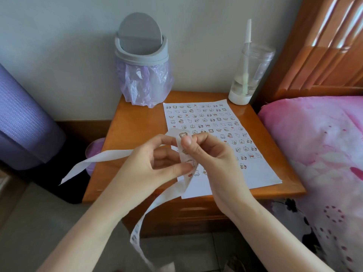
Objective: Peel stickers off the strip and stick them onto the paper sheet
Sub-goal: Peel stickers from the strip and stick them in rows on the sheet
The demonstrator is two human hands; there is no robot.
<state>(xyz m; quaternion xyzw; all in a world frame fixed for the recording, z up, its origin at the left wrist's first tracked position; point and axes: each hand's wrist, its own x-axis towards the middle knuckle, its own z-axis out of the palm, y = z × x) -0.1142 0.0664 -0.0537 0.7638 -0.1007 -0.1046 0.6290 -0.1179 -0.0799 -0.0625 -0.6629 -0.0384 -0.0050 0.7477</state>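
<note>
Pinching limp, ribbon-like white strip (110,156)

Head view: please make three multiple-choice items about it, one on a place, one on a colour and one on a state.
1. Where on the wooden nightstand does the swing-lid bin stand?
A. back left corner
B. front right corner
C. front middle

2. What colour is the bin liner?
A. green
B. purple
C. black

3. What do the left hand and the right hand do with the sticker strip?
A. neither touches it
B. only one holds it
C. both pinch it

Answers:
1 A: the bin stands at the left rear, by the wall.
2 B: pale purple plastic hangs below the grey rim.
3 C: a thumb of each hand presses on the strip.
</note>
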